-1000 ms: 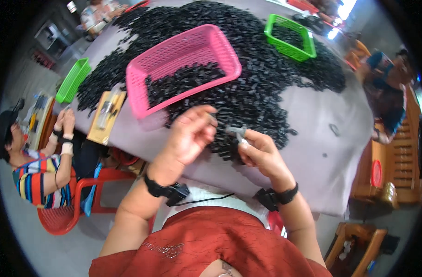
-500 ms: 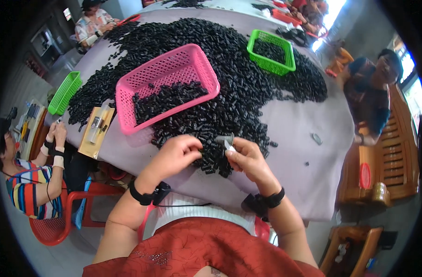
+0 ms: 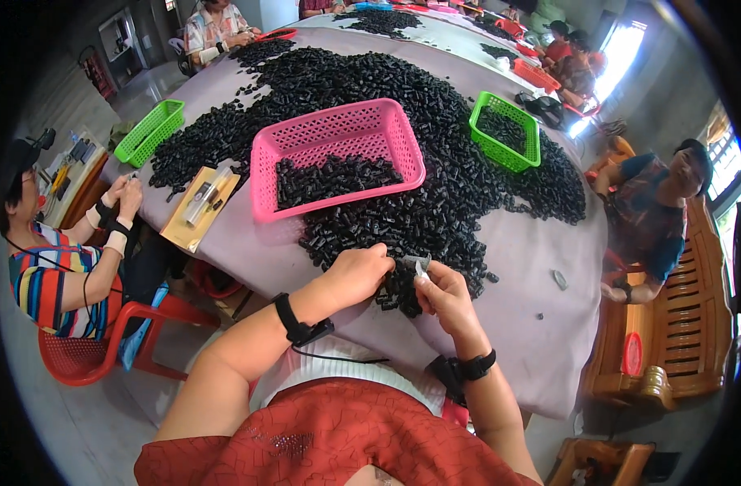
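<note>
My right hand [image 3: 449, 298] grips a small grey trimming tool [image 3: 417, 263] with a whitish part between thumb and fingers, just over the near edge of the pile. Close to its tip is my left hand [image 3: 356, 277], back upward, fingers curled together; what they hold, if anything, is hidden. Beneath both hands spreads a heap of small black plastic pieces [image 3: 403, 212]. Beyond the left hand, a pink perforated basket [image 3: 419, 180] sits on the heap, partly filled with the same pieces.
Green baskets stand at the left edge [image 3: 150, 139] and far right [image 3: 535, 154]. A cardboard piece with a clear tube [image 3: 184, 231] lies left on the grey tablecloth [image 3: 532, 324]. A grey scrap [image 3: 559, 279] lies right. Other people sit around; a wooden bench [image 3: 686, 316] stands right.
My left hand has moved right to meet the tool, its fingers drawn closer together. My right hand keeps its grip. The whole view has shifted, showing more of the far table.
</note>
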`<state>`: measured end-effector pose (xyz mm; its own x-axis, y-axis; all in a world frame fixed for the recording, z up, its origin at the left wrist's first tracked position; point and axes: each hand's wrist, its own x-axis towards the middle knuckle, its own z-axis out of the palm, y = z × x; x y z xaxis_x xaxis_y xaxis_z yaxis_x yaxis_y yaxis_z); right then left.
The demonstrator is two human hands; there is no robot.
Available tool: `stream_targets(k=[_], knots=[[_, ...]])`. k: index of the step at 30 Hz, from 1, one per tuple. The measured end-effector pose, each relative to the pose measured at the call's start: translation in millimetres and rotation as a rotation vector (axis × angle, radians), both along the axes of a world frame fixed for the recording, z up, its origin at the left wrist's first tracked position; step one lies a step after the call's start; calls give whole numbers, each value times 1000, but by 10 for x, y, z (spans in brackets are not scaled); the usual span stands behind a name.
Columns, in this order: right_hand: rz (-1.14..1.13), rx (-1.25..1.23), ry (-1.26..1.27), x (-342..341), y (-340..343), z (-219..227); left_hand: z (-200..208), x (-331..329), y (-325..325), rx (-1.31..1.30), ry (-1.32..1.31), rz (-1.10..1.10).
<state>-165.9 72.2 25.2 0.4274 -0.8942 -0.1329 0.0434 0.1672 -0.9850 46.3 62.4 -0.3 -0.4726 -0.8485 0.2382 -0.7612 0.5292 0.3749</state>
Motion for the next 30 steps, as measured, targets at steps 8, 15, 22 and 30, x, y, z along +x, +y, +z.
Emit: stream_targets(k=[8, 15, 22, 30], knots=[[187, -9, 34, 9, 209, 225, -32, 40, 20, 13, 72, -13], [409, 64, 188, 186, 331, 124, -3, 108, 21, 4, 398, 14], [365, 48, 205, 166, 117, -20, -71, 269, 166, 499, 641, 4], [293, 3, 200, 104, -86, -54, -50, 211, -67, 510, 535, -54]])
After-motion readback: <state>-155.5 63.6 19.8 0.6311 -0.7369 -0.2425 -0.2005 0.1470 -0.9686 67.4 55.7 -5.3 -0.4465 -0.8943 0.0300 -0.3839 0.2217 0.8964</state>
